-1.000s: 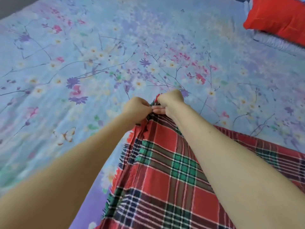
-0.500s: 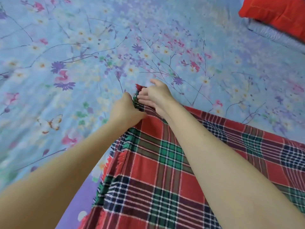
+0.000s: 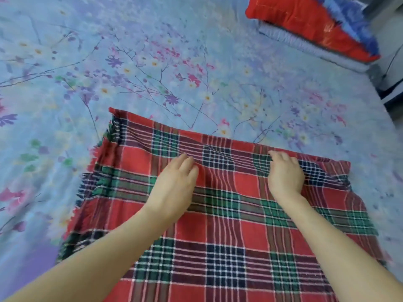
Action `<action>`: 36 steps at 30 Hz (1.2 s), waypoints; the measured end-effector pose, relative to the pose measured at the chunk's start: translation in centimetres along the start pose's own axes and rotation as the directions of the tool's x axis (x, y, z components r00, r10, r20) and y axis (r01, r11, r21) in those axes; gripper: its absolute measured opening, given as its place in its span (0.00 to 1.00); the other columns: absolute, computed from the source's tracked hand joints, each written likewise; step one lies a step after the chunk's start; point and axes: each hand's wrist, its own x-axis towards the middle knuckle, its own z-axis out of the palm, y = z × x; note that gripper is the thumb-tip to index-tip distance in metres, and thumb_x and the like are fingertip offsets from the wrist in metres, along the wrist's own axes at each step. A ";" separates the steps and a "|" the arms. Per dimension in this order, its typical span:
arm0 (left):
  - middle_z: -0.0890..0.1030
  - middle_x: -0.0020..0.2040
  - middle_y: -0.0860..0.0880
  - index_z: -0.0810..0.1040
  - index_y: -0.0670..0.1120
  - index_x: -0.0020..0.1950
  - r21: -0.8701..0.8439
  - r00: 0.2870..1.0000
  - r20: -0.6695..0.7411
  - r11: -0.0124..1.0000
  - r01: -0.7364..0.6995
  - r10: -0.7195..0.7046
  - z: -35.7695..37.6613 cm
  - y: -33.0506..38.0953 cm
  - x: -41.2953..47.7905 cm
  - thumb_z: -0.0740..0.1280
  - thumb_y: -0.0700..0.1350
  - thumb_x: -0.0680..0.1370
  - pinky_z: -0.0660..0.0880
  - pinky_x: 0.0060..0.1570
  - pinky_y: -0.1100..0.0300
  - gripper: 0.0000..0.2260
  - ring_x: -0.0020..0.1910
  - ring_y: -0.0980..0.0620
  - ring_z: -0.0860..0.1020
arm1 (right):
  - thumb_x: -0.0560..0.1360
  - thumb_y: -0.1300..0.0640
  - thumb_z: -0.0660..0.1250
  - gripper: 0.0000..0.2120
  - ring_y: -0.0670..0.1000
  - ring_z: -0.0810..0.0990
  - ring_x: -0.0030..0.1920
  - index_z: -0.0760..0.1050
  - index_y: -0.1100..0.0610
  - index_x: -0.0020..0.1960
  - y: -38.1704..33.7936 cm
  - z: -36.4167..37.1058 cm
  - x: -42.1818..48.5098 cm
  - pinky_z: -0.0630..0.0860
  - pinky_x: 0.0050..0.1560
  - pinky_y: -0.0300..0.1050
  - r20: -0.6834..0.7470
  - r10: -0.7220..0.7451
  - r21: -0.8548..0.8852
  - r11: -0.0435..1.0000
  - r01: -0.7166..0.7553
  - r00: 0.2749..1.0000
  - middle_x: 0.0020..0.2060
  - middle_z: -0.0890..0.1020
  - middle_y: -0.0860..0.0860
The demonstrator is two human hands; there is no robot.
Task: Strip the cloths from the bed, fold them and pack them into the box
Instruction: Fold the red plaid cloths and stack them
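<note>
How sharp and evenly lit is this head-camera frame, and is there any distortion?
Head view: plaid cloth, left hand and right hand reasonably sharp at centre; floral sheet smears toward the left border; the wide-angle lens curves its right edge; light is soft and even, with no glare or hard shadows.

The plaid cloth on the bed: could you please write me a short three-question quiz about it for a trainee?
1. True or false: the plaid cloth lies spread on the flowered sheet.
2. Which hands touch the cloth, the left hand or the right hand? A) left only B) right only C) both
3. Fill in: the red pillow lies beyond the cloth, at the far ___ of the view.

Key: 1 true; 2 C; 3 right.
</note>
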 end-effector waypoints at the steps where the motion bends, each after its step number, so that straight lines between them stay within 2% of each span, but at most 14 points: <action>1: 0.73 0.65 0.36 0.75 0.36 0.62 0.002 0.993 0.121 1.000 0.003 -0.003 0.9 2.1 0.4 0.55 0.35 0.72 0.66 0.67 0.44 0.20 0.66 0.34 0.70 | 0.75 0.69 0.58 0.24 0.61 0.72 0.59 0.67 0.58 0.71 1.9 0.2 0.3 0.72 0.54 0.52 0.049 0.009 -0.061 0.998 -0.006 0.999 0.64 0.75 0.57; 2: 0.62 0.74 0.37 0.64 0.36 0.72 0.001 0.973 0.230 0.999 0.032 -0.031 1.9 4.0 0.9 0.54 0.37 0.77 0.53 0.73 0.45 0.23 0.74 0.36 0.58 | 0.75 0.70 0.57 0.26 0.61 0.71 0.61 0.65 0.57 0.72 3.8 0.4 0.5 0.72 0.55 0.51 0.084 0.035 -0.099 0.995 -0.026 0.996 0.66 0.73 0.57; 4: 0.46 0.78 0.41 0.47 0.40 0.77 0.006 0.939 0.334 0.996 0.088 -0.085 3.7 7.8 2.2 0.46 0.44 0.83 0.37 0.73 0.46 0.23 0.76 0.40 0.42 | 0.75 0.70 0.56 0.27 0.61 0.70 0.63 0.62 0.57 0.73 7.5 0.5 1.1 0.72 0.56 0.52 0.099 0.103 -0.149 0.985 -0.088 0.990 0.67 0.71 0.57; 8: 0.41 0.78 0.46 0.40 0.45 0.77 0.008 0.957 0.276 0.996 0.091 -0.090 6.8 12.1 6.7 0.39 0.54 0.82 0.36 0.73 0.43 0.26 0.75 0.41 0.37 | 0.75 0.69 0.55 0.27 0.60 0.69 0.63 0.60 0.56 0.74 13.2 1.0 1.9 0.72 0.57 0.53 0.091 0.205 -0.172 0.967 -0.187 0.975 0.68 0.70 0.57; 11: 0.43 0.78 0.50 0.42 0.49 0.78 0.053 0.967 0.234 0.994 0.093 -0.103 9.0 12.8 9.5 0.37 0.56 0.81 0.36 0.72 0.39 0.26 0.76 0.43 0.38 | 0.75 0.70 0.54 0.28 0.61 0.70 0.64 0.62 0.56 0.73 17.4 1.8 3.2 0.69 0.62 0.52 0.096 0.230 -0.148 0.966 -0.214 0.969 0.67 0.72 0.57; 14: 0.56 0.77 0.50 0.54 0.50 0.77 0.063 0.975 0.174 0.989 0.131 -0.140 10.1 12.5 10.3 0.40 0.55 0.80 0.42 0.72 0.40 0.26 0.77 0.45 0.49 | 0.74 0.72 0.57 0.26 0.61 0.72 0.60 0.70 0.57 0.70 21.0 2.2 5.2 0.69 0.61 0.54 0.036 0.093 -0.092 0.992 -0.089 0.995 0.64 0.76 0.57; 17: 0.61 0.75 0.49 0.59 0.48 0.76 0.075 0.978 0.146 0.988 0.137 -0.147 11.1 12.6 11.1 0.45 0.53 0.80 0.47 0.72 0.39 0.25 0.76 0.45 0.55 | 0.77 0.63 0.62 0.17 0.59 0.72 0.59 0.74 0.56 0.66 23.4 2.0 7.0 0.65 0.58 0.53 0.102 -0.087 -0.162 0.981 0.103 0.991 0.61 0.78 0.54; 21: 0.62 0.75 0.47 0.58 0.48 0.76 0.106 0.977 0.137 0.983 0.149 -0.163 11.7 12.5 12.0 0.45 0.53 0.80 0.47 0.72 0.38 0.25 0.76 0.44 0.56 | 0.76 0.50 0.65 0.13 0.55 0.72 0.57 0.78 0.55 0.57 24.6 1.3 9.0 0.63 0.55 0.49 0.243 -0.136 -0.337 0.917 0.215 0.960 0.53 0.79 0.51; 24: 0.61 0.75 0.47 0.58 0.47 0.76 0.129 0.977 0.140 0.981 0.143 -0.160 12.1 12.6 12.1 0.45 0.53 0.79 0.47 0.72 0.38 0.26 0.76 0.44 0.55 | 0.67 0.61 0.75 0.05 0.56 0.77 0.43 0.80 0.58 0.39 25.2 1.7 9.3 0.66 0.47 0.47 0.208 -0.267 -0.355 0.876 0.327 0.941 0.37 0.80 0.52; 26: 0.61 0.75 0.47 0.58 0.47 0.76 0.127 0.979 0.124 0.981 0.148 -0.164 12.2 12.4 12.0 0.46 0.53 0.79 0.47 0.72 0.38 0.26 0.75 0.44 0.56 | 0.50 0.72 0.79 0.16 0.55 0.76 0.30 0.74 0.59 0.27 25.5 1.4 9.4 0.68 0.36 0.44 0.128 -0.344 -0.341 0.866 0.367 0.930 0.25 0.75 0.53; 29: 0.62 0.75 0.47 0.57 0.47 0.76 0.127 0.980 0.109 0.980 0.155 -0.169 12.3 12.5 12.0 0.46 0.52 0.79 0.46 0.73 0.39 0.26 0.75 0.44 0.56 | 0.44 0.76 0.76 0.17 0.55 0.73 0.23 0.70 0.63 0.23 26.5 -0.2 11.3 0.63 0.26 0.40 0.028 -0.326 -0.285 0.904 0.320 0.945 0.21 0.71 0.56; 32: 0.62 0.75 0.47 0.58 0.47 0.76 0.138 0.982 0.099 0.979 0.148 -0.162 12.4 12.4 12.1 0.47 0.52 0.79 0.45 0.73 0.39 0.26 0.75 0.44 0.56 | 0.48 0.78 0.74 0.14 0.57 0.76 0.26 0.73 0.67 0.27 25.6 -0.7 13.0 0.66 0.26 0.40 0.079 -0.263 -0.327 0.904 0.274 0.962 0.24 0.75 0.59; 34: 0.62 0.75 0.46 0.58 0.47 0.76 0.139 0.982 0.087 0.978 0.153 -0.166 12.6 12.4 12.0 0.47 0.52 0.79 0.45 0.73 0.39 0.26 0.75 0.44 0.56 | 0.64 0.77 0.66 0.10 0.60 0.80 0.38 0.77 0.68 0.43 24.1 0.3 13.3 0.68 0.33 0.44 0.184 -0.099 -0.304 0.940 0.152 0.978 0.37 0.81 0.62; 36: 0.62 0.75 0.46 0.59 0.46 0.76 0.140 0.983 0.078 0.978 0.156 -0.168 12.6 12.4 12.1 0.48 0.52 0.79 0.46 0.73 0.39 0.26 0.75 0.44 0.56 | 0.73 0.73 0.58 0.15 0.59 0.78 0.45 0.74 0.65 0.57 23.5 1.5 12.7 0.66 0.38 0.45 0.162 0.128 -0.188 0.977 -0.097 0.979 0.44 0.80 0.61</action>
